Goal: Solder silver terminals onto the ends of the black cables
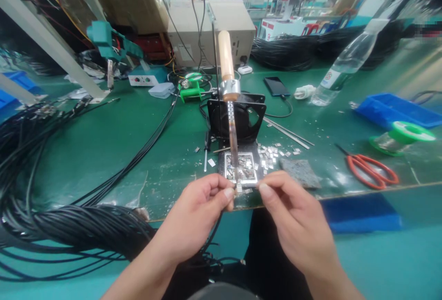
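Note:
A soldering iron (227, 60) with a wooden handle hangs in a metal clamp, its tip pointing down between my hands. My left hand (203, 203) is closed, thumb and index finger pinching a black cable (216, 233) that runs down below it. The cable's end is beside the iron's tip and mostly hidden by the fingers. My right hand (293, 212) is pinched too, just right of the tip; what it holds is too small to make out. A small square tray (256, 166) of metal bits lies behind the tip.
A black fan (238, 116) stands behind the tray. Small metal pieces (271, 155) are scattered to its right. Orange-handled scissors (373, 171), a solder spool (400, 136), a blue bin (397, 109) and a plastic bottle (348, 65) are on the right. A bundle of black cables (86, 226) fills the left.

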